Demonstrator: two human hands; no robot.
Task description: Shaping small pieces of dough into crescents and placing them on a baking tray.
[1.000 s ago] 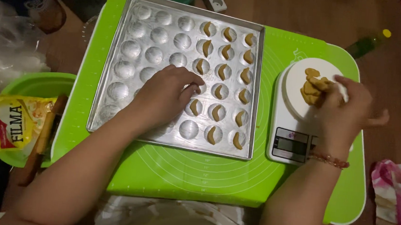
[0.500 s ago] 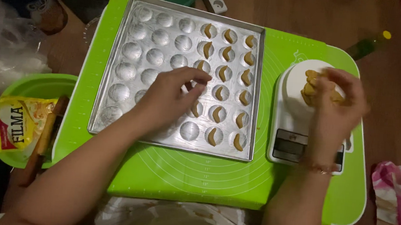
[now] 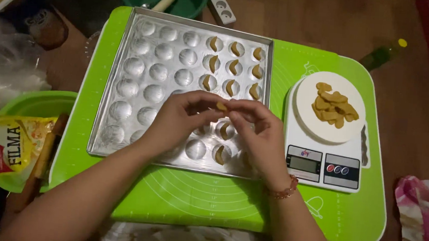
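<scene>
Left hand (image 3: 182, 118) and right hand (image 3: 256, 133) meet above the silver metal mould tray with round hollows (image 3: 152, 76), their fingertips pinched together on one small tan dough piece (image 3: 221, 106), held between them over the tray's middle. The tray lies on a lime-green silicone mat (image 3: 288, 211). Curved dough pieces already sit in the hollows of the three right-hand columns; some are hidden by the hands. To the right, a white digital kitchen scale (image 3: 322, 166) carries a pile of tan dough pieces (image 3: 334, 106). At far left, one yellow foil packet (image 3: 11, 144) lies in a green plastic bowl (image 3: 34, 105).
</scene>
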